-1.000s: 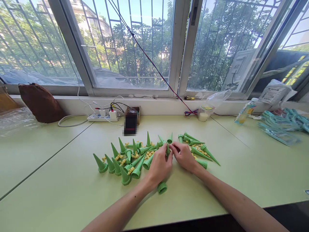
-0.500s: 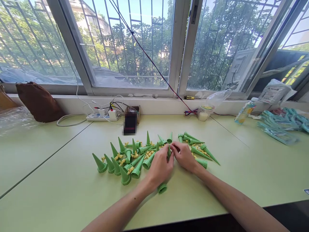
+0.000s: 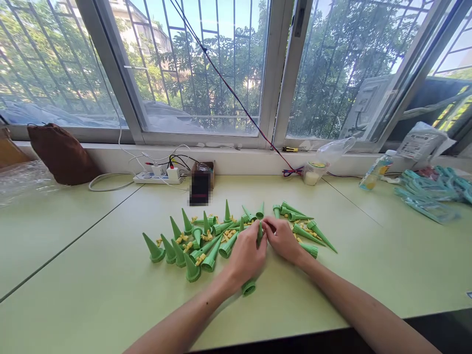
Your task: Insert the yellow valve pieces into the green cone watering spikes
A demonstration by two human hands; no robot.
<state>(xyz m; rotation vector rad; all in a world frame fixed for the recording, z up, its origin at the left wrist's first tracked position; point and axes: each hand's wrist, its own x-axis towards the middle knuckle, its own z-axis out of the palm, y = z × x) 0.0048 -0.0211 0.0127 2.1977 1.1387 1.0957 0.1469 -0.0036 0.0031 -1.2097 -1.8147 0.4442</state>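
Note:
My left hand (image 3: 248,250) is closed around a green cone (image 3: 260,232), whose tip shows above the fingers. Close beside it, my right hand (image 3: 283,238) has its fingers pinched together at the cone; whatever small piece they hold is hidden. Several green cones stand upright to the left, such as one at the far left (image 3: 153,249), and others lie on their sides. Small yellow valve pieces (image 3: 200,259) are scattered among them. More cones (image 3: 322,237) lie right of my right hand. A green ring-shaped end (image 3: 249,287) shows below my left wrist.
Along the wall are a brown bag (image 3: 61,155), a power strip (image 3: 158,179), a small box (image 3: 208,174), a plastic cup (image 3: 312,174) and a bottle (image 3: 376,171). Teal packets (image 3: 427,191) lie at the right. The table's front edge (image 3: 332,328) is near my forearms.
The view has shifted very slightly. Both hands stay together at the cone, with hardly any visible movement.

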